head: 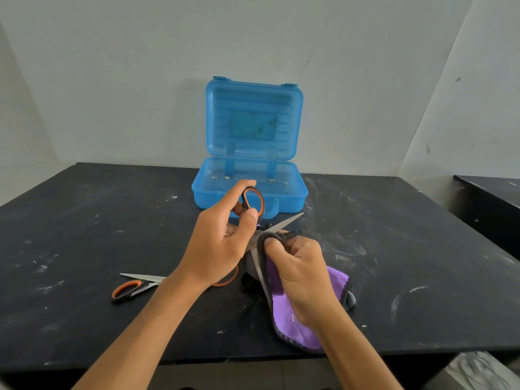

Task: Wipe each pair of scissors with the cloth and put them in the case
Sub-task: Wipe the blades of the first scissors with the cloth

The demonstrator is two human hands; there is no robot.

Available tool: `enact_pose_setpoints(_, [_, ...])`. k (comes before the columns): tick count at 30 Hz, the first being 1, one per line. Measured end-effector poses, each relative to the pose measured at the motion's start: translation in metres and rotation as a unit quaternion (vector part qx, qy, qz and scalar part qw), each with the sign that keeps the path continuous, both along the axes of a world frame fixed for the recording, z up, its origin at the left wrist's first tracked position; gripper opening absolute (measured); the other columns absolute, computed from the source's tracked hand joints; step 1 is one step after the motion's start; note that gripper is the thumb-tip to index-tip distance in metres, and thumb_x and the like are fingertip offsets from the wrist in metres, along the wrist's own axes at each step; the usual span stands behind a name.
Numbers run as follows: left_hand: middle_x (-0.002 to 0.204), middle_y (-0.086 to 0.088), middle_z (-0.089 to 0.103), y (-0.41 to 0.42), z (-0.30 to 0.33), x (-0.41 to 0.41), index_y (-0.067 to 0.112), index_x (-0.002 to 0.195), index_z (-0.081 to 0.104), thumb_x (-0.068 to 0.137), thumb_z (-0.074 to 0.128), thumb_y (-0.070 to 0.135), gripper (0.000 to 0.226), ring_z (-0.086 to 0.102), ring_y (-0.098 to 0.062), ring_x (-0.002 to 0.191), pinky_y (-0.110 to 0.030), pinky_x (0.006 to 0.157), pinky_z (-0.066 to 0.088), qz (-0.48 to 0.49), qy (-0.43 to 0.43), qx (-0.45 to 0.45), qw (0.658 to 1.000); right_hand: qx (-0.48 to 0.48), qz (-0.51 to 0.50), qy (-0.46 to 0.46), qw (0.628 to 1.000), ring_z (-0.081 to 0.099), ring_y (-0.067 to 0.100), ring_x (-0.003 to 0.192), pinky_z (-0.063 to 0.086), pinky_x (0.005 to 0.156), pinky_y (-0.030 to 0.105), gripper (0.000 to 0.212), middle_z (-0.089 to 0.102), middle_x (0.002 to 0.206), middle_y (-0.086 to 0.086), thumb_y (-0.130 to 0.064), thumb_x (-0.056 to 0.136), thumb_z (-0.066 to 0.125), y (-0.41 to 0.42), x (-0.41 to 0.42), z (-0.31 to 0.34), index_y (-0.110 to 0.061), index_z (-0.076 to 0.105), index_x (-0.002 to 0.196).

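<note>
**Scissors wiped over a black surface**

Pale walls are seen behind a black surface that is smeared with white scuffs and specks. At the far middle of it a blue case is stood open, its lid raised upright toward the wall and its tray marked with pale crumbs.

Near the middle, above the surface, a pair of scissors with black and orange handles is held with its blades spread apart. The left hand is clamped on the handles, the thumb pressed against the upper loop and a finger passed over its far side. One blade tip is pointed toward the far right, just in front of the case. The right hand is curled round a cloth, purple with a dark edge, and the cloth is pinched around the other blade close to the pivot. The rest of the cloth is draped down to the near edge of the surface, under the right wrist.

A second pair, of the same colours, is laid flat to the near left, partly hidden by the left forearm, blades pointing left.
</note>
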State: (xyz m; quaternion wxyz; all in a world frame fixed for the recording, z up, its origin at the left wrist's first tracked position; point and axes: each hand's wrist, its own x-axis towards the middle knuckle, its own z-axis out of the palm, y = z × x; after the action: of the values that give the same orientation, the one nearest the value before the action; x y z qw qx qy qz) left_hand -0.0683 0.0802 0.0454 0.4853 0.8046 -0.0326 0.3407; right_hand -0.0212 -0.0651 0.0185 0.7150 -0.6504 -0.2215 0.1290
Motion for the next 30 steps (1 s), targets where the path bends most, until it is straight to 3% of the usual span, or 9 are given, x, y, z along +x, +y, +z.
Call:
enact_pose_setpoints(5, [0.076, 0.013, 0.053, 0.0, 0.0, 0.0, 0.025, 0.138, 0.052, 0.101, 0.056, 0.01, 0.04, 0.031, -0.007, 0.036, -0.016, 0.04, 0.028, -0.002, 0.006, 0.006, 1.0, 0.023, 0.02, 0.006, 1.0, 0.075, 0.013, 0.067, 0.058, 0.059, 0.022, 0.022, 0.081, 0.077, 0.005, -0.01, 0.099, 0.069, -0.001, 0.0, 0.002, -0.015, 0.082, 0.082])
enact_pose_setpoints(10, [0.076, 0.015, 0.053, 0.0, -0.001, 0.001, 0.025, 0.139, 0.052, 0.1, 0.056, 0.011, 0.041, 0.029, -0.006, 0.036, -0.019, 0.04, 0.027, -0.001, 0.017, 0.004, 1.0, -0.005, -0.011, 0.004, 1.0, 0.05, 0.01, 0.049, 0.045, 0.05, 0.026, 0.045, 0.057, 0.053, -0.002, -0.004, 0.102, 0.059, -0.002, 0.005, 0.0, -0.006, 0.064, 0.057])
enact_pose_setpoints(12, [0.076, 0.014, 0.053, 0.001, -0.001, 0.002, 0.026, 0.139, 0.052, 0.101, 0.056, 0.012, 0.041, 0.028, -0.007, 0.036, -0.02, 0.04, 0.027, 0.002, 0.017, 0.002, 1.0, 0.004, -0.005, 0.008, 1.0, 0.063, 0.009, 0.052, 0.051, 0.052, 0.023, 0.042, 0.07, 0.06, -0.001, -0.007, 0.102, 0.062, -0.003, 0.005, 0.001, -0.01, 0.072, 0.061])
enact_pose_setpoints(14, [0.076, 0.013, 0.052, 0.002, 0.0, 0.003, 0.026, 0.138, 0.052, 0.101, 0.055, 0.012, 0.04, 0.028, -0.007, 0.036, -0.019, 0.039, 0.026, 0.0, 0.016, 0.003, 1.0, 0.03, 0.006, 0.018, 0.999, 0.078, 0.016, 0.07, 0.06, 0.063, 0.021, 0.025, 0.082, 0.08, 0.008, -0.007, 0.101, 0.067, -0.005, 0.005, 0.004, -0.011, 0.082, 0.082])
enact_pose_setpoints(16, [0.075, 0.013, 0.052, 0.001, 0.001, 0.002, 0.028, 0.136, 0.053, 0.101, 0.056, 0.012, 0.039, 0.028, -0.007, 0.036, -0.018, 0.039, 0.027, -0.007, 0.016, 0.012, 1.0, 0.049, 0.006, 0.016, 0.999, 0.08, 0.019, 0.078, 0.061, 0.07, 0.022, 0.021, 0.083, 0.088, 0.011, -0.003, 0.099, 0.067, -0.007, 0.007, 0.006, -0.009, 0.083, 0.087])
enact_pose_setpoints(21, [0.075, 0.012, 0.053, 0.001, 0.0, 0.003, 0.036, 0.133, 0.051, 0.101, 0.055, 0.012, 0.041, 0.032, -0.007, 0.036, -0.017, 0.04, 0.03, -0.004, 0.02, 0.02, 1.0, 0.001, -0.024, -0.006, 1.0, 0.064, 0.01, 0.059, 0.054, 0.062, 0.024, 0.042, 0.071, 0.062, -0.001, -0.005, 0.101, 0.06, -0.009, 0.013, 0.003, -0.012, 0.076, 0.062])
enact_pose_setpoints(26, [0.077, 0.01, 0.053, 0.001, 0.001, 0.003, 0.037, 0.134, 0.052, 0.1, 0.056, 0.013, 0.041, 0.031, -0.007, 0.037, -0.022, 0.039, 0.03, -0.011, 0.016, 0.023, 1.0, 0.028, -0.008, 0.004, 1.0, 0.079, 0.018, 0.077, 0.061, 0.07, 0.021, 0.027, 0.083, 0.084, 0.011, -0.006, 0.1, 0.066, -0.01, 0.012, 0.006, -0.011, 0.083, 0.081])
enact_pose_setpoints(28, [0.077, 0.01, 0.053, 0.0, 0.001, 0.002, 0.038, 0.133, 0.052, 0.1, 0.056, 0.012, 0.042, 0.032, -0.007, 0.037, -0.021, 0.04, 0.03, -0.013, 0.018, 0.024, 0.999, -0.002, -0.03, -0.021, 0.999, 0.072, 0.018, 0.068, 0.06, 0.065, 0.025, 0.03, 0.078, 0.072, 0.015, -0.005, 0.098, 0.063, -0.009, 0.014, 0.004, -0.003, 0.075, 0.071])
enact_pose_setpoints(30, [0.078, 0.006, 0.053, 0.0, 0.0, 0.002, 0.037, 0.134, 0.052, 0.1, 0.056, 0.012, 0.042, 0.032, -0.007, 0.036, -0.018, 0.04, 0.03, -0.013, 0.016, 0.021, 1.0, -0.024, -0.045, -0.036, 0.998, 0.056, 0.014, 0.059, 0.05, 0.058, 0.03, 0.039, 0.062, 0.057, 0.01, -0.005, 0.097, 0.06, -0.008, 0.015, 0.002, -0.008, 0.066, 0.058])
